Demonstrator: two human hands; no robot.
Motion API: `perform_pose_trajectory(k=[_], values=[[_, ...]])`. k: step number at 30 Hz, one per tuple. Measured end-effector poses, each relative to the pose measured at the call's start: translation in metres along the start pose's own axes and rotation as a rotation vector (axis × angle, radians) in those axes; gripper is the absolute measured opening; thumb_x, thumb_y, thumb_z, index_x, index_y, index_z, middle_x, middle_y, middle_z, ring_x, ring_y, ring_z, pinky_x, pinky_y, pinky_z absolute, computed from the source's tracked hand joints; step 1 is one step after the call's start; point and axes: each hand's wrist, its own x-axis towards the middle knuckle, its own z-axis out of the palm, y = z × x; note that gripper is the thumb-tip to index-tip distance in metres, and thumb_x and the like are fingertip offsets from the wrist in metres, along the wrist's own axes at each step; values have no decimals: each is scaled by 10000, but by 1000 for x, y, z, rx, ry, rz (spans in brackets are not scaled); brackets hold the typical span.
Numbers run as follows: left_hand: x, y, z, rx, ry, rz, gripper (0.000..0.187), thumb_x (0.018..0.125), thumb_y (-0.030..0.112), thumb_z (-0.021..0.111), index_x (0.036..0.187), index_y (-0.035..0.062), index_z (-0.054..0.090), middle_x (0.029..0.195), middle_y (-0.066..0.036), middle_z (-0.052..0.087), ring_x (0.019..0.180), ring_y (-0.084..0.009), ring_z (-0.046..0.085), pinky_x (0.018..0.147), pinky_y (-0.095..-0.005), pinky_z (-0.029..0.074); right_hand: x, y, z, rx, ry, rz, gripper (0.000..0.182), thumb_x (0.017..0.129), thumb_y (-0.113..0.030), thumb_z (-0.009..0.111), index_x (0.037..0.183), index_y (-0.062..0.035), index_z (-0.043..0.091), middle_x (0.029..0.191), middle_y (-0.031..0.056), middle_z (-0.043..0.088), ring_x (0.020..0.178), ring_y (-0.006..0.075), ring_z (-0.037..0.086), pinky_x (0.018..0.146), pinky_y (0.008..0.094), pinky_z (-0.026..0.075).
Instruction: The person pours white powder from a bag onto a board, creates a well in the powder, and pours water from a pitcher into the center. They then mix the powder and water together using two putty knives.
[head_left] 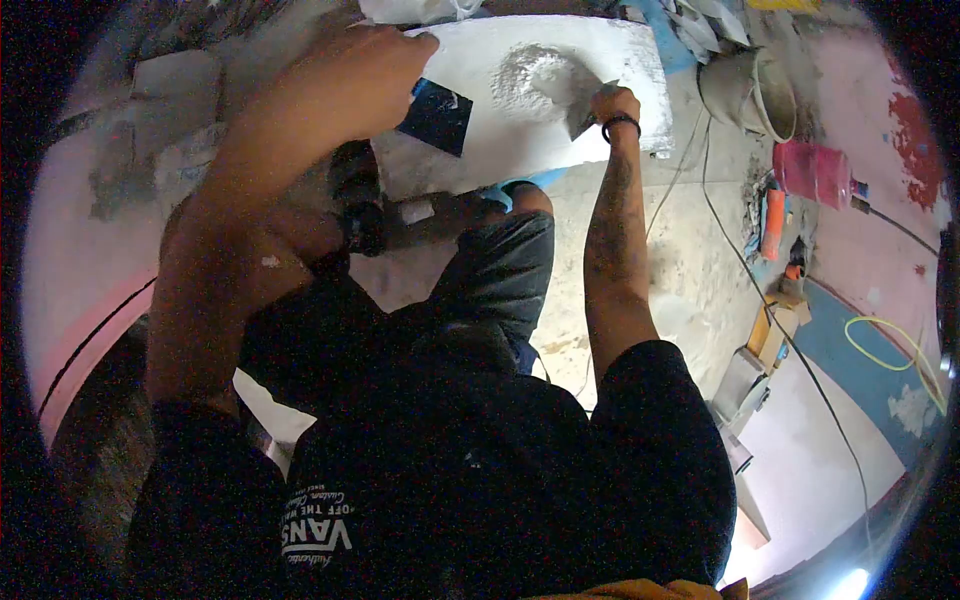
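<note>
A white board (pixel 500 150) lies flat in front of my knees, with a mound of white powdery paste (pixel 540 75) on its far middle part. My left hand (pixel 385 75) is closed on a dark, flat, square-bladed scraper (pixel 438 118), its blade over the left side of the board. My right hand (pixel 615 103), with a dark band at the wrist, grips a putty knife whose grey blade (pixel 581 122) points down at the board just right of the mound. The handles are mostly covered by my fingers.
A grey bucket (pixel 748 95) lies tipped beside the board's right end. Further right are a pink plastic container (pixel 810 175), an orange tube (pixel 773 225) and cardboard boxes (pixel 778 330) along the wall. A dark cable (pixel 745 260) crosses the floor. White plastic bags (pixel 420 10) sit behind the board.
</note>
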Motion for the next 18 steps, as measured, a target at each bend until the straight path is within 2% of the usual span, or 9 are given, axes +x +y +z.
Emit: perform_pose_trajectory(k=[1,3,7,9,11,13,14,18], values=[[2,1,0,-3,-2,-5,485,704,88,561,1171,61,431,1016,-205,546,943,-353,532,811,-431,431,-7,-11,-10,-70,-15,-47,310,674,-294,524,841,-58,635,902,184,608,859,320,587,755,370,466],[2,1,1,52,11,-32,487,699,86,569,1164,49,431,1045,-202,533,965,-351,521,824,-426,427,-25,-30,-36,137,-21,178,351,679,-318,528,859,-33,626,930,189,601,883,323,579,775,368,460],[-4,-3,2,48,150,17,493,694,77,576,1164,46,429,1071,-201,519,983,-353,509,836,-420,424,-28,-41,-39,85,-34,91,385,668,-325,548,865,-2,618,909,211,597,889,337,572,780,376,454],[-7,-5,-14,-98,-48,75,365,721,100,515,1035,-82,478,904,-226,575,824,-313,575,712,-371,459,-35,-47,-44,62,-18,52,385,661,-324,550,860,-2,619,900,213,598,884,340,573,779,377,453],[-9,-1,-23,-70,-79,72,355,711,88,514,1014,-94,478,867,-228,574,802,-314,577,695,-370,463,-38,-46,-45,44,-3,23,385,655,-324,551,855,-2,620,891,215,599,878,344,573,777,378,453],[-9,-1,-24,-41,-105,78,345,701,76,514,992,-107,478,831,-231,573,779,-316,580,678,-369,467,-37,-39,-45,-42,58,-43,320,746,-345,510,804,-51,624,836,154,624,790,289,610,699,360,489],[-10,-3,-22,-2,-97,91,335,702,75,514,986,-100,482,830,-229,575,777,-318,581,677,-373,468,-29,-30,-34,-6,80,19,296,753,-328,499,816,-70,630,840,164,620,801,288,608,701,365,487],[-5,-8,-18,-32,-105,51,318,709,72,513,981,-91,487,832,-222,581,764,-322,584,670,-385,469,-27,-34,-36,-6,38,-12,295,755,-316,496,813,-59,629,851,170,618,816,289,604,710,365,485]])
